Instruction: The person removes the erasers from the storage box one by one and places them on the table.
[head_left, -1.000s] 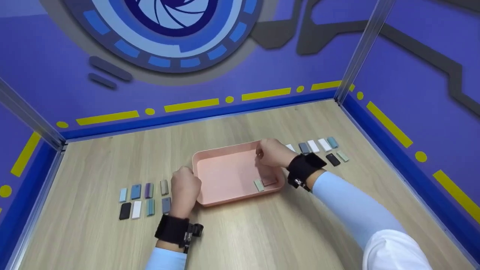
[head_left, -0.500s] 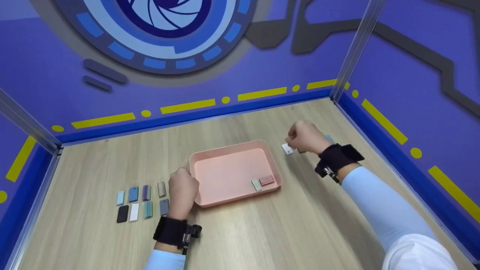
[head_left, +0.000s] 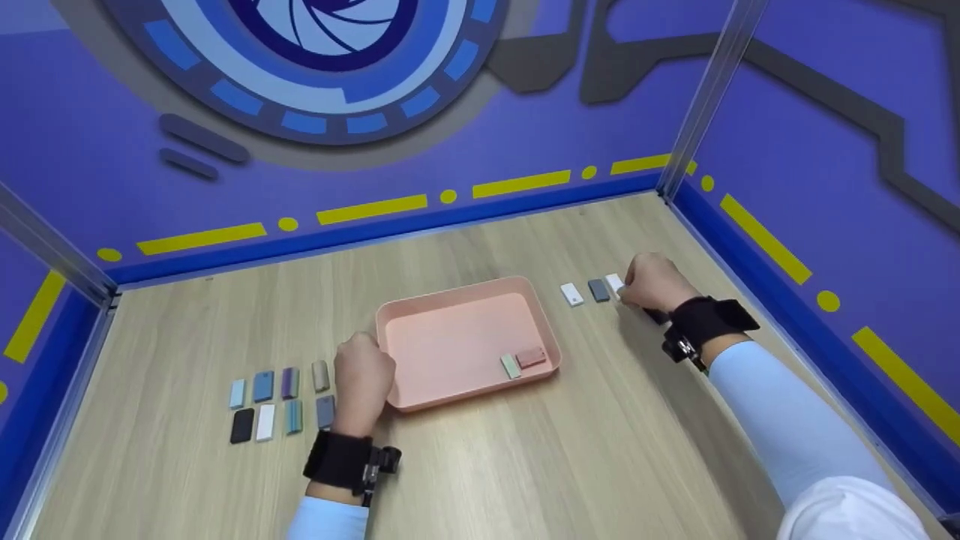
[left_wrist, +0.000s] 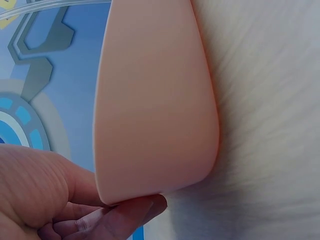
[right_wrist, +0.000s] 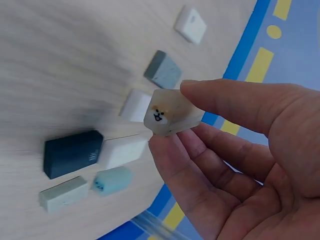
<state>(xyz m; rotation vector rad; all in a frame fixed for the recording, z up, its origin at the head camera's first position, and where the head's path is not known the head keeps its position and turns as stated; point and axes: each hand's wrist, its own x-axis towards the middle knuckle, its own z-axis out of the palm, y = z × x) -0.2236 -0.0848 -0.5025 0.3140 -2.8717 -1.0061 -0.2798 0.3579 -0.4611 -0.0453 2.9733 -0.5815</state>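
My left hand (head_left: 364,382) grips the left end of the pink tray (head_left: 390,309). In the left wrist view its thumb and fingers pinch the tray's wall (left_wrist: 150,110) at one corner. My right hand (head_left: 656,283) is over the loose pieces right of the tray. Seen from the right wrist, it pinches a small translucent eraser (right_wrist: 172,112) with a dog face printed on it, between thumb and fingertips. Behind that eraser lie a grey eraser (right_wrist: 164,70), a black one (right_wrist: 72,154) and several pale ones; the head view hides some under the hand.
Inside the tray, near its right front corner, lie a green eraser (head_left: 511,366) and a reddish one (head_left: 532,358). Several more sit in two rows on the left, among them a blue one (head_left: 263,386) and a black one (head_left: 241,426). Blue walls (head_left: 360,180) bound the wooden table.
My right hand has moved from above the tray's right side out to the right, past the nearest white and grey erasers. My left hand keeps its grip on the tray.
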